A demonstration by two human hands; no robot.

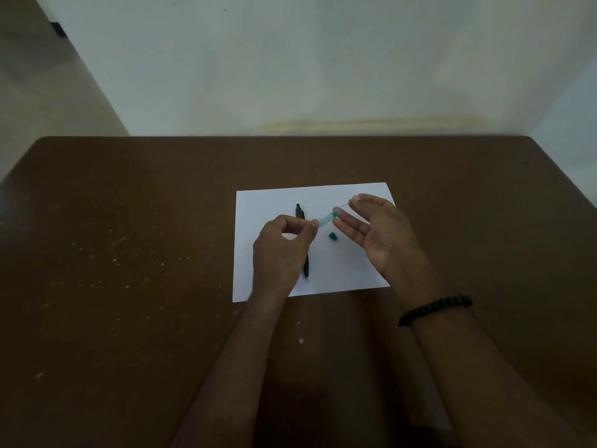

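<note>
While the left hand [284, 244] grips the uncapped lead tube [327, 218] and the right hand [378, 231] pinches a protruding lead [345, 205], the mechanical pencil [299, 212] likely awaits refilling.

Left hand [281, 244] pinches teal tube [327, 218]; right hand [378, 231] pinches thin lead [345, 205]; cap [332, 236] on paper [349, 273].

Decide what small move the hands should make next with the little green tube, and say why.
Probably draw the thin dark lead fully clear of the translucent green plastic tube. The left hand pinches the tube, its small green cap lies off on the white paper sheet, and the right hand pinches the lead at the open mouth. The black mechanical pencil lies ready below.
</note>
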